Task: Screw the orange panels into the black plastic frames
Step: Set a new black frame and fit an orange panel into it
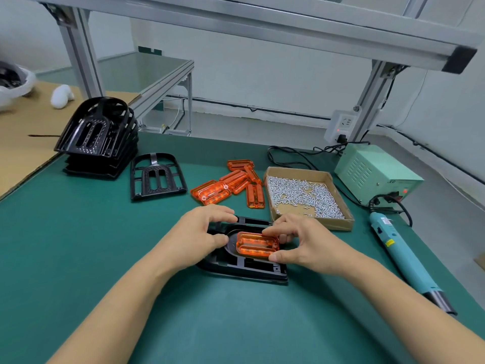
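Orange panel (257, 244) sits in black frame (244, 261), center of frame on green mat (78, 245). Right hand (301, 243) pinches panel's right end, thumb and fingers curled round it. Left hand (202, 232) grips frame's left edge. Above: loose orange panels (231, 183), spare frame (156, 176), frame stack (99, 137) upper left. Screw box (307, 197) and screwdriver (399, 254) at right.

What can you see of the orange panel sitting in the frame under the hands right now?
The orange panel is a translucent rounded rectangle with lengthwise ribs, plastic by its look. It lies flat in the recess of the black frame on the green mat. The right hand pinches its far and near edges; the left hand grips the frame beside it. No screws show in it.
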